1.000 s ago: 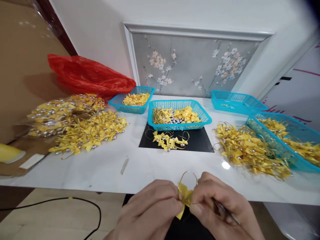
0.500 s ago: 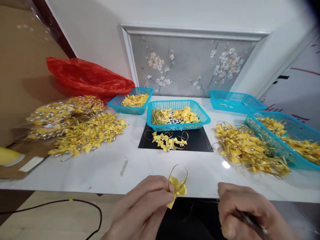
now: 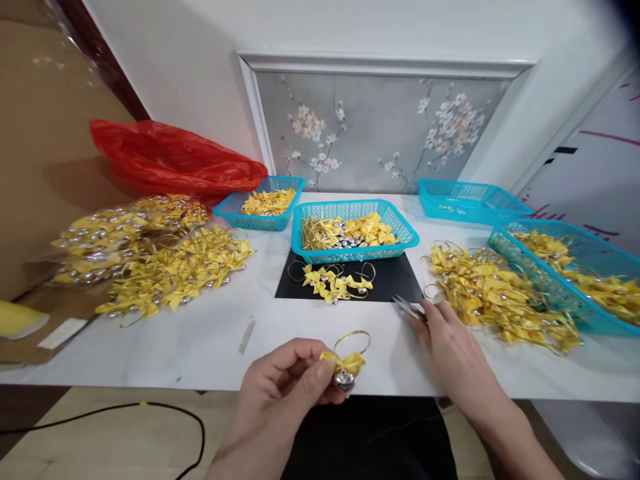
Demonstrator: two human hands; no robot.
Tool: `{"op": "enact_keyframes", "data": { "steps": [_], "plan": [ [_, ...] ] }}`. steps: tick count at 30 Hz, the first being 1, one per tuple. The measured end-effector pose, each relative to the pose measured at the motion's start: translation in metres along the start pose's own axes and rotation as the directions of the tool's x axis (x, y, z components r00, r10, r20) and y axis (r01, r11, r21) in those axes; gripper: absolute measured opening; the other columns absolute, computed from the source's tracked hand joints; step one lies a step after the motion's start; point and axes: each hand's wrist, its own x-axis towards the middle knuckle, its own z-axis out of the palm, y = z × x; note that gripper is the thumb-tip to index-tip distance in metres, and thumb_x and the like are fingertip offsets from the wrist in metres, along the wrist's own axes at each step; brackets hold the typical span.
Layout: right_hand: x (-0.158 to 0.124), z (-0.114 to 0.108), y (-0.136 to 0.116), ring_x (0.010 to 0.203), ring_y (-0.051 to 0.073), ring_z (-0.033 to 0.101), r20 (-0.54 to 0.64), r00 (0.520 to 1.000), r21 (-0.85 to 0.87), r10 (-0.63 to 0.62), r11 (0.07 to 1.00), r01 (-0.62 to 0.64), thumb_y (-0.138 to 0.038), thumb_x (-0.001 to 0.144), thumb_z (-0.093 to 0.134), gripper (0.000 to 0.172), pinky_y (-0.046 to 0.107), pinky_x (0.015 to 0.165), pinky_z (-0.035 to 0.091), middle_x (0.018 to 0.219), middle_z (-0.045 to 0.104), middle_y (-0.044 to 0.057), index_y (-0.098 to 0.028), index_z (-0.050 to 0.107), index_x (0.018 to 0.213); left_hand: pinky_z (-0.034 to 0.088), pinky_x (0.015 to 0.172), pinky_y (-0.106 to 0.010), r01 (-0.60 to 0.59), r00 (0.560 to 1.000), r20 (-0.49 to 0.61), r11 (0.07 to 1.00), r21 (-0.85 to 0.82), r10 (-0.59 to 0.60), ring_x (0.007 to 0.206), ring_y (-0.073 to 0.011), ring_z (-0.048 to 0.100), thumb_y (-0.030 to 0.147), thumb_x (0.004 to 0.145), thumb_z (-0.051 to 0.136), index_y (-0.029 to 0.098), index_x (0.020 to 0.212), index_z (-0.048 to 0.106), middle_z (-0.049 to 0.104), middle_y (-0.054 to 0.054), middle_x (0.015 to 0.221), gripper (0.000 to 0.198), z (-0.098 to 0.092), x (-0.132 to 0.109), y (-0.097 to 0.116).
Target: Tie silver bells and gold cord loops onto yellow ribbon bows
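Note:
My left hand [image 3: 287,393] pinches a yellow ribbon bow [image 3: 350,363] just over the table's front edge. A silver heart bell [image 3: 345,380] hangs from the bow's centre, and a gold cord loop [image 3: 361,333] stands up above it. Farther right, my right hand [image 3: 450,340] is closed on a slim metal tool [image 3: 407,307] with two narrow tips; its exact kind is unclear. Those tips are at the front right corner of a black mat [image 3: 395,283]. Several finished-looking yellow bows with bells [image 3: 333,283] lie on that mat.
A blue basket [image 3: 355,255] of bows, cords and bells stands behind the mat. Bow heaps lie left [image 3: 185,267] and right [image 3: 480,280]. More blue baskets [image 3: 260,220] [image 3: 475,200] [image 3: 565,287] line the back and right, with a red plastic bag [image 3: 175,160] at back left.
My left hand has turned the bow so its bell faces me. My right hand has moved forward and left to the mat's corner, bringing the metal tool's tips into view.

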Motion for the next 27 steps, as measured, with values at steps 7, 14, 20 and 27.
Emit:
{"op": "enact_keyframes", "data": {
  "steps": [7, 14, 20, 27],
  "plan": [
    [0.010, 0.006, -0.001, 0.090, 0.034, 0.060, -0.066, 0.998, -0.061, 0.017, 0.998, -0.021, -0.023, 0.094, 0.050, 0.027, 0.043, 0.073, 0.048, 0.091, 0.067, 0.018, -0.007, 0.064, 0.111, 0.056, 0.062, -0.015, 0.019, 0.997, -0.075, 1.000, 0.011, -0.018, 0.062, -0.0102, 0.066, 0.037, 0.075, 0.081, 0.018, 0.073, 0.075, 0.073, 0.000, 0.067, 0.020, 0.005, 0.003, 0.005],
    [0.006, -0.008, 0.006, 0.081, 0.025, 0.064, -0.315, 0.937, 0.178, 0.152, 0.979, -0.099, -0.018, 0.096, 0.035, 0.033, 0.037, 0.075, 0.050, 0.086, 0.067, 0.013, -0.011, 0.065, 0.108, 0.056, 0.059, -0.014, 0.006, 0.987, -0.158, 0.997, -0.076, -0.018, 0.058, -0.0107, 0.068, 0.035, 0.067, 0.087, 0.017, 0.071, 0.073, 0.074, 0.001, 0.063, 0.023, 0.019, -0.001, 0.012],
    [-0.010, -0.054, -0.022, 0.045, 0.012, 0.042, 0.086, 0.961, 0.828, 0.265, 0.517, -0.217, -0.039, 0.100, 0.044, 0.027, 0.022, 0.042, 0.035, 0.057, 0.043, -0.005, -0.021, 0.062, 0.106, 0.052, 0.063, -0.010, -0.050, 0.994, -0.099, 0.999, -0.006, 0.049, 0.060, -0.0083, 0.069, 0.037, 0.074, 0.082, 0.026, 0.089, 0.075, 0.072, 0.006, 0.061, 0.020, 0.013, 0.001, 0.007],
    [-0.012, -0.077, -0.075, 0.057, 0.012, 0.048, 0.231, 0.969, 0.904, -0.084, 0.387, -0.182, -0.034, 0.096, 0.051, 0.024, 0.022, 0.051, 0.039, 0.067, 0.055, -0.001, -0.020, 0.062, 0.079, 0.051, 0.064, -0.008, -0.165, 0.980, -0.076, 0.967, 0.194, 0.182, 0.068, -0.0091, 0.068, 0.030, 0.079, 0.077, 0.030, 0.091, 0.076, 0.076, 0.005, 0.075, 0.012, 0.020, -0.009, 0.008]
  ]
}}
